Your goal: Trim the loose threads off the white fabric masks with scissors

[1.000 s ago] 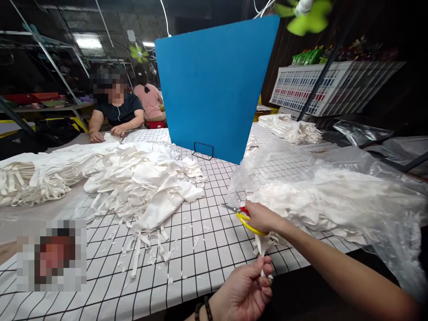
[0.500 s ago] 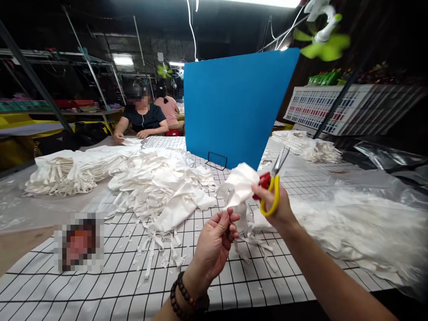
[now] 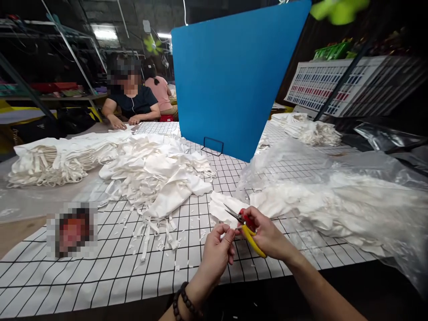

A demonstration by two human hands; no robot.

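Note:
My right hand holds a pair of scissors with red and yellow handles, the blades pointing up and left. My left hand is closed in a pinch at the near edge of a white cloth piece; the exact bit between the fingertips is hidden. The fingertips of both hands come close together there. Under the scissor blades the cloth lies on the table. To the left spreads a loose heap of white cloth pieces with straps, with small white scraps around its near side.
A white table cover with black grid lines lies underneath. A tall blue board stands behind, in a wire stand. Clear plastic with white cloth covers the right side; neat cloth stacks lie left. A co-worker sits across the table.
My right hand has come down and turned, so the scissors now point left instead of up. The cloth piece has dropped from the air to the table. My view has tilted downward.

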